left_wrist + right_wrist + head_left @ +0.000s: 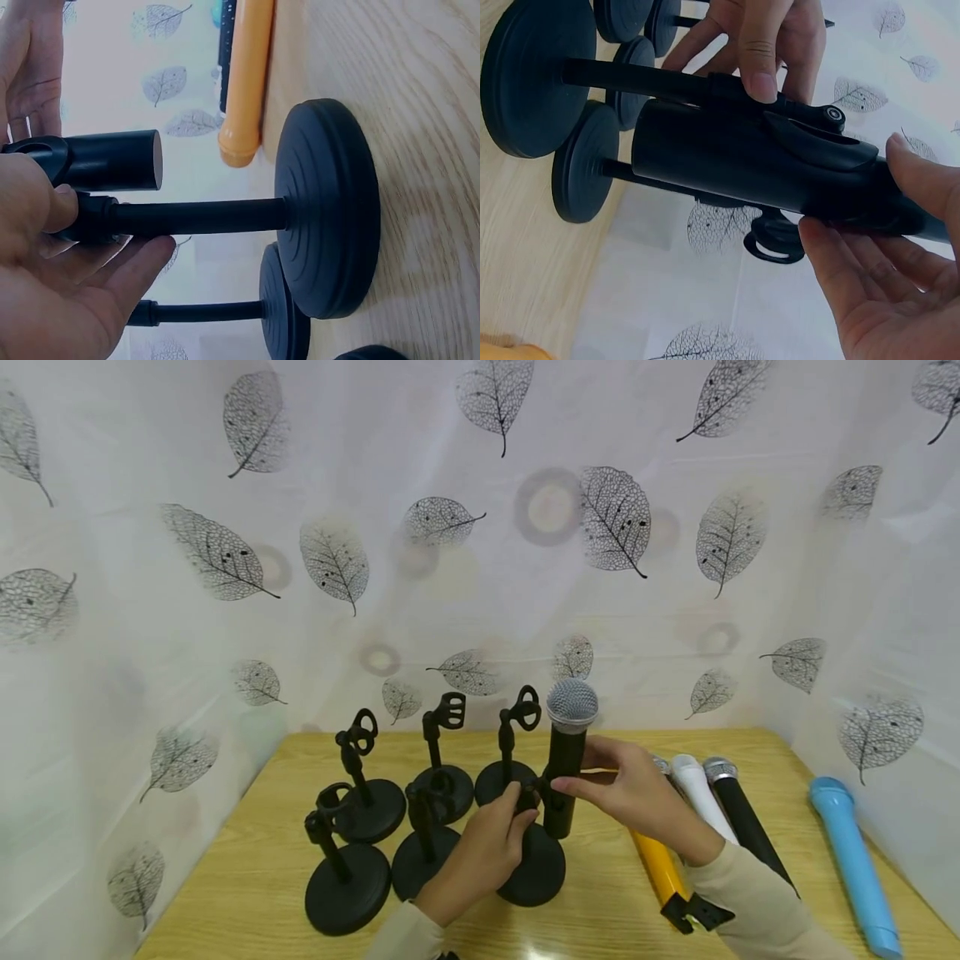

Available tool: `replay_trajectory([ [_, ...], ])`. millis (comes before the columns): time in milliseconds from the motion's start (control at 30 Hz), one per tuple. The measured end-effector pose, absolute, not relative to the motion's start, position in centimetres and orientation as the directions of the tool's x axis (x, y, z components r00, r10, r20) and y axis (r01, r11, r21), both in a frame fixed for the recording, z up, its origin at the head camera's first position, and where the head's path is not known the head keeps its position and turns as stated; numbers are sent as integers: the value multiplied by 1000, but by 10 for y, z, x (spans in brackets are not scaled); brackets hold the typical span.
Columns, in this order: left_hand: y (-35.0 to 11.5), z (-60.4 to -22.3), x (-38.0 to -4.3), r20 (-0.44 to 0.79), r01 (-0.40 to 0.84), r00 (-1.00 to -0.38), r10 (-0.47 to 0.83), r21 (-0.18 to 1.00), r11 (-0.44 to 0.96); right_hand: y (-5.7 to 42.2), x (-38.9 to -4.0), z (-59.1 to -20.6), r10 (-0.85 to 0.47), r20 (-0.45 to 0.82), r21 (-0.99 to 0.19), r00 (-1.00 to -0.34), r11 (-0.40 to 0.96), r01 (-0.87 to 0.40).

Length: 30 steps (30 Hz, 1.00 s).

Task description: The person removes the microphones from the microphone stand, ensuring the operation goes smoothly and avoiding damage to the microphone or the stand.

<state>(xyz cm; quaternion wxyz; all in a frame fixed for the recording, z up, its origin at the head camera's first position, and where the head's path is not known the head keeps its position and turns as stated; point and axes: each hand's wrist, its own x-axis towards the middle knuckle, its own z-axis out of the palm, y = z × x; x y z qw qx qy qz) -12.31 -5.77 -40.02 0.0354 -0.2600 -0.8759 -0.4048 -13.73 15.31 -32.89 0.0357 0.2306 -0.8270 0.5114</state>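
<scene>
A black microphone point(564, 758) with a silver mesh head stands nearly upright, its body inside the clip point(821, 142) of a black desk microphone stand point(534, 870). My right hand point(637, 789) holds the microphone's body between thumb and fingers. With my left hand point(487, 843) I grip the top of that stand's stem, just under the clip. The stand's round base point(326, 210) rests on the table, as the left wrist view shows. The microphone's lower end point(660, 142) sticks out below the clip, beside the stem.
Several other black stands with vacant clips, such as one front left point(348, 887), occupy the wooden table point(247, 868). On the right lie a yellow microphone point(660, 868), a white one point(705, 797), a black one point(750, 818) and a blue one point(855, 864). A leaf-print curtain point(450, 593) encloses the table.
</scene>
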Motion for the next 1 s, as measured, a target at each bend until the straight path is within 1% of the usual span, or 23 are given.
replay_trajectory([
  [133, -63, -399, -121, 279, 474, -868, 411, 713, 517, 147, -135, -330, -341, 329, -804, -881, 388, -450],
  [267, -65, -397, -118, 305, 459, -877, 371, 758, 464, 143, -134, -332, -327, 381, -760, -865, 422, -495],
  [400, -64, -396, -117, 367, 468, -878, 308, 793, 390, 140, -133, -334, -310, 427, -733, -850, 433, -525],
  [500, -62, -395, -117, 423, 494, -868, 262, 794, 354, 138, -132, -335, -303, 457, -717, -836, 431, -548],
  [700, -60, -396, -118, 480, 529, -849, 224, 752, 394, 135, -130, -338, -290, 500, -714, -816, 394, -578],
  [867, -59, -399, -119, 506, 545, -836, 213, 718, 432, 133, -128, -338, -256, 507, -717, -823, 406, -567],
  [1000, -58, -399, -118, 510, 544, -836, 205, 717, 436, 130, -126, -335, -237, 501, -713, -832, 432, -552],
])
